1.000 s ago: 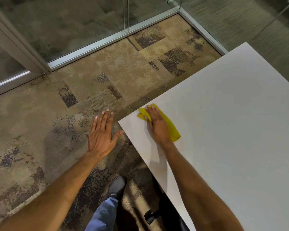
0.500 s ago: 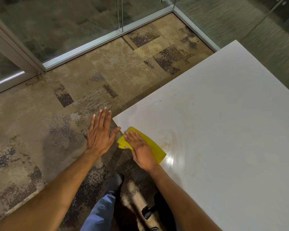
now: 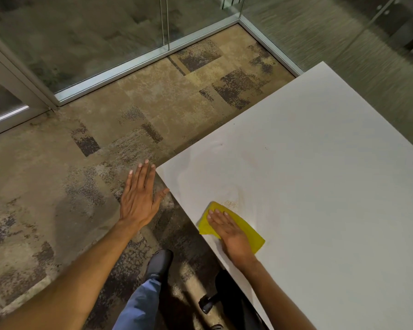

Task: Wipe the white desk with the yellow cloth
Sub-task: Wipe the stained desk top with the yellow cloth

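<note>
The white desk (image 3: 320, 186) fills the right half of the view, its near-left corner pointing toward me. A folded yellow cloth (image 3: 248, 231) lies flat on the desk close to the left edge. My right hand (image 3: 229, 231) presses flat on the cloth, fingers pointing up and left, palm covering its middle. My left hand (image 3: 138, 194) hovers open beside the desk's corner, fingers spread over the carpet, thumb nearly touching the desk edge. Faint smears and a patch of brownish specks show on the desk just beyond the cloth.
Patterned brown carpet (image 3: 105, 151) covers the floor on the left. Glass partition walls with metal frames (image 3: 134, 60) run along the back. My black shoe (image 3: 159, 265) and blue trouser leg stand below the desk edge, next to a black chair caster (image 3: 208, 303).
My right hand has slid the cloth along the left edge of the desk toward me, away from the corner. My left hand stays open beside the corner.
</note>
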The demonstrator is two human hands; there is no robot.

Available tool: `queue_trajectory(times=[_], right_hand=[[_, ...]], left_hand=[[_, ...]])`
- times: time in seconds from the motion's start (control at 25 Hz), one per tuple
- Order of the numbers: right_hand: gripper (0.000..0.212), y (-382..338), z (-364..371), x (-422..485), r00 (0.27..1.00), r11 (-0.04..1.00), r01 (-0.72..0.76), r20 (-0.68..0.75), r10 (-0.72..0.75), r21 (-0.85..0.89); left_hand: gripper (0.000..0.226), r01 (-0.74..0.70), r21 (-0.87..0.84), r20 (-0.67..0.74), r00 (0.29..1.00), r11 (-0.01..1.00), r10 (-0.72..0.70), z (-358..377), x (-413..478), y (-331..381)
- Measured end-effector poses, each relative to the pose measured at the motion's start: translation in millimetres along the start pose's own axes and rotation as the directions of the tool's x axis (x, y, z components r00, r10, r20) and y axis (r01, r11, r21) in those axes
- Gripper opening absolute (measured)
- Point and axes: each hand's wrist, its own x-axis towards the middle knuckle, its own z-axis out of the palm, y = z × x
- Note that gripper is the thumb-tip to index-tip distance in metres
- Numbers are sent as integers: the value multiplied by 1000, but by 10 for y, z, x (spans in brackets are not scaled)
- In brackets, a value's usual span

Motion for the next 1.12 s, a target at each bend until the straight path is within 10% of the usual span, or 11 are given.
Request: queue_trajectory(times=[0.36, 0.72, 1.12], right_hand=[[64, 968, -632, 471, 979, 977, -177, -120, 162, -122], [46, 917, -555, 978, 881, 916, -378, -251, 401, 134], [56, -44, 75, 988, 991, 986, -91, -88, 104, 136]], left_hand=[[86, 7, 12, 8, 1000, 1000, -7, -16, -116, -179], [86, 27, 27, 6, 1000, 999, -27, -5, -28, -302], [83, -18, 12, -11, 1000, 1000, 18, 2, 3, -32]])
